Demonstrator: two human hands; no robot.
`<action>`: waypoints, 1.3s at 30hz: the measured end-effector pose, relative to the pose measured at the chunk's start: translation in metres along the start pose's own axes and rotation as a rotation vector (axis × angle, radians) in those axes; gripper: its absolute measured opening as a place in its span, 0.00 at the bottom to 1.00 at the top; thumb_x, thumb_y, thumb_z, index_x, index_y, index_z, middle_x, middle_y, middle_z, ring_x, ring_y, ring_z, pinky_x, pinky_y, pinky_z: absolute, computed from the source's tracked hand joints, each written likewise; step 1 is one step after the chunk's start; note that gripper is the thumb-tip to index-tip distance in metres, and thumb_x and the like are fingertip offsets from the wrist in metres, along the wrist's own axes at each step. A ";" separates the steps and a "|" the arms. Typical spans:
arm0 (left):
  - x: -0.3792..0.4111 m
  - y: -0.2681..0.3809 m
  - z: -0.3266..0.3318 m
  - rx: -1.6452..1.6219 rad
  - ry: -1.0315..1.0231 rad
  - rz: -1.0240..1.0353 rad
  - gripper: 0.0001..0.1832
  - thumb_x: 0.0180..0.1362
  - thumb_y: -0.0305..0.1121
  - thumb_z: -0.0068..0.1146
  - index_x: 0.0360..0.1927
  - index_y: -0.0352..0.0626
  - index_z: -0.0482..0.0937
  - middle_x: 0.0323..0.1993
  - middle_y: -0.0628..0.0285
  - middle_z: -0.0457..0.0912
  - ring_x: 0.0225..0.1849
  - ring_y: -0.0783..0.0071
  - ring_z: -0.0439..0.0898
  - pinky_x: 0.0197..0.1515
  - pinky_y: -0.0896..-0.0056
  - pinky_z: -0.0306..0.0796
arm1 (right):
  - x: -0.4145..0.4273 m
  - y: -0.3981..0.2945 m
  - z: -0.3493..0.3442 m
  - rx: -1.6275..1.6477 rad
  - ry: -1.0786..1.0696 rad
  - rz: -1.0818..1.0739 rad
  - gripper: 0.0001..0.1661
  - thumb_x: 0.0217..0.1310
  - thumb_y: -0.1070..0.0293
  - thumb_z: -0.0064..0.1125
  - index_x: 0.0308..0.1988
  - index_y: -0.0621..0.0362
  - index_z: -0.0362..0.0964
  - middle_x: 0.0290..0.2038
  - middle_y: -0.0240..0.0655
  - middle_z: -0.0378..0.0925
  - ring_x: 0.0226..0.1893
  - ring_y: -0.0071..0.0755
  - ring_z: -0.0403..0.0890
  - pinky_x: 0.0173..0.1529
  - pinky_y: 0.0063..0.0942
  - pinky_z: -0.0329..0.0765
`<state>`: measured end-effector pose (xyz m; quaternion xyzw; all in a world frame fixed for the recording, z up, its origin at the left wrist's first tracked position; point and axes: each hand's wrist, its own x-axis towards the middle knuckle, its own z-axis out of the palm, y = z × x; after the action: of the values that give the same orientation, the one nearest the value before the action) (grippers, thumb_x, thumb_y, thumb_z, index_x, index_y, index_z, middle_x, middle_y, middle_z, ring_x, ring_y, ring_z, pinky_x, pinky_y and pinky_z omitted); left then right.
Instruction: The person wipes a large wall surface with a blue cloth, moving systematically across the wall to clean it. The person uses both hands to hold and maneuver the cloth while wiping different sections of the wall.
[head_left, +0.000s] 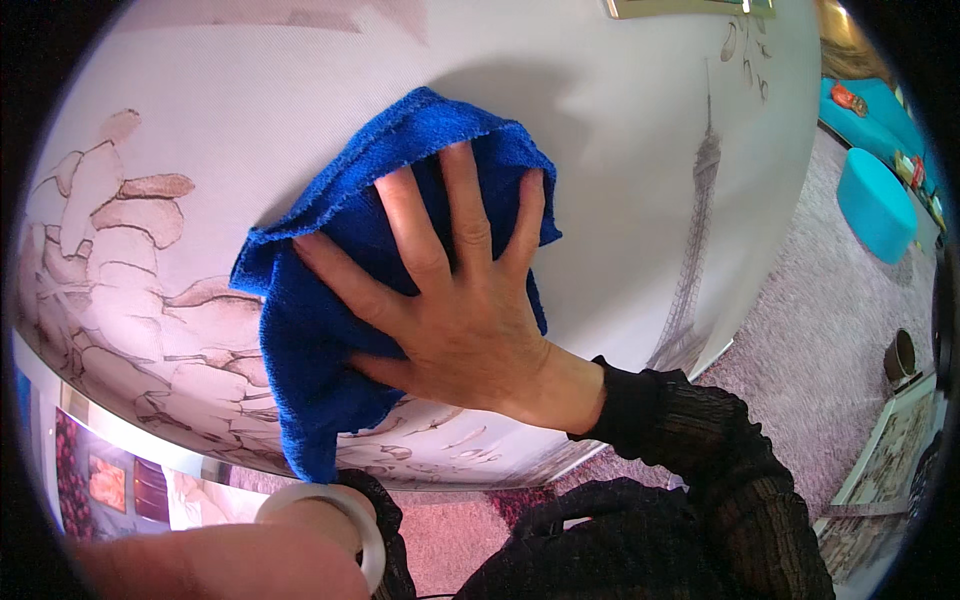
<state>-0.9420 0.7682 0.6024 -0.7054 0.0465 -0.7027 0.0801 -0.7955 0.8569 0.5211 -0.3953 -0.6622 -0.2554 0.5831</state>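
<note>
My right hand (469, 322) presses a blue cloth (322, 322) flat against a pale wall covering (607, 217). Its fingers are spread, and some fingertips are tucked beneath the cloth's folded upper edge. One corner of the cloth hangs down at the lower left. Brown-toned flowers are printed on the wall covering left of the cloth, and a grey Eiffel Tower to its right. At the bottom left, my left hand (225, 559) is blurred, very near the camera and cut off by the rim. A white bangle (367, 525) circles that wrist; the left fingers are hidden.
A turquoise pouf (877, 206) stands on the pale carpet (802, 300) at right, near a turquoise sofa (877, 112) with items on it. A brown bin (898, 356) and a framed panel (885, 450) lie lower right. A gold-edged frame (686, 9) hangs at top.
</note>
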 end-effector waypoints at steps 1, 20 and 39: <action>-0.002 0.001 0.001 -0.003 0.001 -0.001 0.32 0.71 0.47 0.37 0.71 0.35 0.59 0.69 0.43 0.64 0.74 0.45 0.59 0.75 0.39 0.51 | 0.000 0.001 0.001 -0.003 0.016 -0.005 0.58 0.36 0.31 0.74 0.69 0.23 0.61 0.75 0.49 0.42 0.74 0.75 0.39 0.58 0.92 0.45; -0.007 0.039 -0.003 0.035 -0.005 -0.041 0.34 0.72 0.50 0.35 0.72 0.33 0.57 0.71 0.41 0.62 0.75 0.45 0.58 0.75 0.42 0.50 | 0.001 0.002 0.005 0.000 0.037 -0.005 0.67 0.26 0.36 0.79 0.71 0.20 0.58 0.75 0.49 0.43 0.73 0.78 0.42 0.56 0.95 0.40; -0.019 0.008 0.020 0.032 0.040 -0.270 0.37 0.74 0.53 0.32 0.74 0.30 0.55 0.72 0.38 0.60 0.75 0.45 0.57 0.75 0.45 0.49 | 0.001 0.000 -0.009 -0.041 0.001 -0.051 0.62 0.31 0.42 0.79 0.70 0.27 0.62 0.76 0.49 0.43 0.74 0.72 0.46 0.59 0.88 0.47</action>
<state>-0.9223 0.7644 0.5818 -0.6896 -0.0584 -0.7218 -0.0047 -0.7901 0.8501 0.5236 -0.3901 -0.6663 -0.2840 0.5685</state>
